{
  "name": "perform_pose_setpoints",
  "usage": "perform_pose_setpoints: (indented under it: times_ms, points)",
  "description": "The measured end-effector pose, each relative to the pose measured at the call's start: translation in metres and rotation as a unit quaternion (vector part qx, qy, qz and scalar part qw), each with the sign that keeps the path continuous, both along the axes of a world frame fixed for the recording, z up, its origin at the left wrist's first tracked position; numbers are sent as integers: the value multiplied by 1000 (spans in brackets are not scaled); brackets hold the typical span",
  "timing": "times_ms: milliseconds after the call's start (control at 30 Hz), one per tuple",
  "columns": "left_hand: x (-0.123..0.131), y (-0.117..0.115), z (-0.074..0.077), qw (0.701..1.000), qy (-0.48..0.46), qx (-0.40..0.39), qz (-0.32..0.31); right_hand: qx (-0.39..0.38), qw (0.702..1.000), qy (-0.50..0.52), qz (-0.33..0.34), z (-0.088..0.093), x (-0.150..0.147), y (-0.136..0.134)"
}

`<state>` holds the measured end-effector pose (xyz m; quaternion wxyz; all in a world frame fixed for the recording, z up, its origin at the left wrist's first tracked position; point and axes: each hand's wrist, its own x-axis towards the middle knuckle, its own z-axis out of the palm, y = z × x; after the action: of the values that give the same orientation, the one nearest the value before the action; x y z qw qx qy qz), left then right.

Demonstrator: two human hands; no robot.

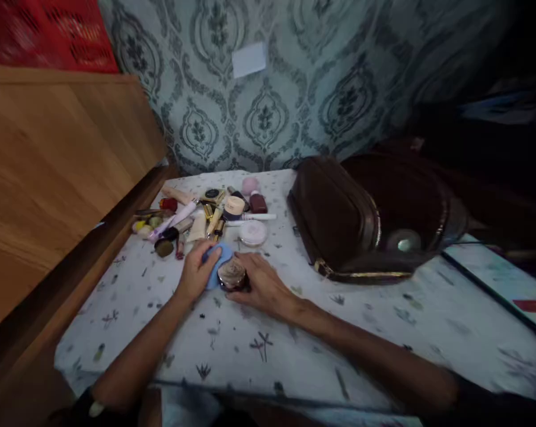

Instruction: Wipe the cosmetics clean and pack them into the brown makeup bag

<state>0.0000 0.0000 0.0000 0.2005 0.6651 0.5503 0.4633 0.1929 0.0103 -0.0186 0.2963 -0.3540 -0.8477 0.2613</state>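
Note:
My left hand (197,270) is closed on a light blue cloth (222,254), its thumb pressed over the top. My right hand (263,283) grips a round compact (231,274) with a patterned lid and a shiny rim, its fingers around the right side. Cloth and compact meet between the two hands, just above the table. Past them lies a pile of cosmetics: a white round case (253,233), a cream jar (234,206), a dark red bottle (258,203), a pink sponge (250,185), a pale tube (197,227) and a dark brush (164,247).
A brown leather bag (339,219) stands on the right of the table, which has a white patterned cover (232,350). To the left rises a wooden panel (63,166) with a red plastic basket (63,35) above it. Patterned wallpaper (286,112) covers the back wall.

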Motion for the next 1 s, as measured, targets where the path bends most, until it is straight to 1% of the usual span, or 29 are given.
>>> perform_pose_setpoints:
  times_ms: [100,200,300,433,567,700,800,900,1000]
  points:
    - [1,-7,-2,999,12,-25,-42,3,1000,28,-2,-5,-3,0]
    - [2,-10,-2,996,16,-52,-74,-27,997,73,-6,-5,-2,-1]
    - [4,-9,-2,996,-3,-67,-67,-85,989,123,-18,1,0,-2]
    - [9,-8,-3,997,-39,-56,-47,-149,973,175,-27,8,1,-3]
    - [13,-12,2,998,-43,-27,-45,-186,958,217,-30,9,0,-1]
    - [17,-17,6,998,-3,32,-48,-193,952,231,-55,7,3,2]
    - [21,-20,6,995,31,85,-53,-206,946,240,-66,8,5,4]
    - [26,-22,4,988,62,131,-52,-243,927,278,-66,9,7,5]
    - [28,-23,5,983,77,152,-69,-294,895,329,-65,11,8,5]
